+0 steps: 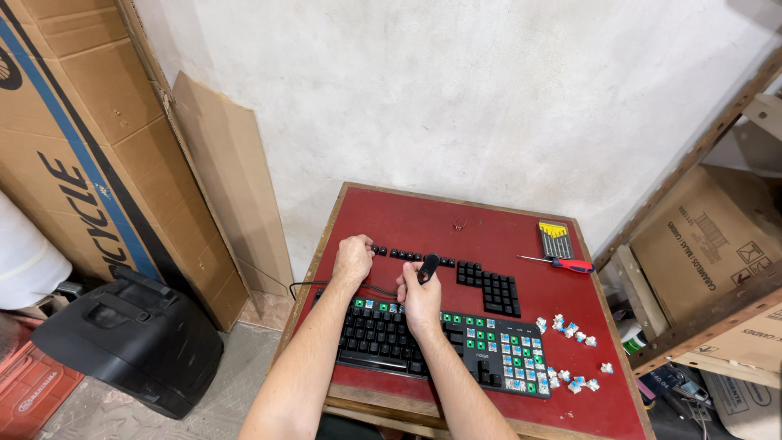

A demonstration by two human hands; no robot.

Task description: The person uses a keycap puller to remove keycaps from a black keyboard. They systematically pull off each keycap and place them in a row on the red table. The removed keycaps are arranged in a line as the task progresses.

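Note:
A black keyboard (391, 338) lies at the near edge of a small red table (489, 232), with many keycaps off on its right half, showing green and blue switches. My right hand (421, 300) rests above the keyboard's top edge and holds a small black tool (428, 266). My left hand (353, 259) is curled at the left end of a row of removed black keycaps (411, 256). A block of more black keycaps (491, 287) sits to the right.
Loose blue-and-white switches (570, 330) lie scattered at the table's right. A red-handled screwdriver (564, 263) and a bit set (554, 238) lie at the back right. Cardboard boxes (90, 138) and a black case (122, 342) stand left; wooden shelving (700, 277) right.

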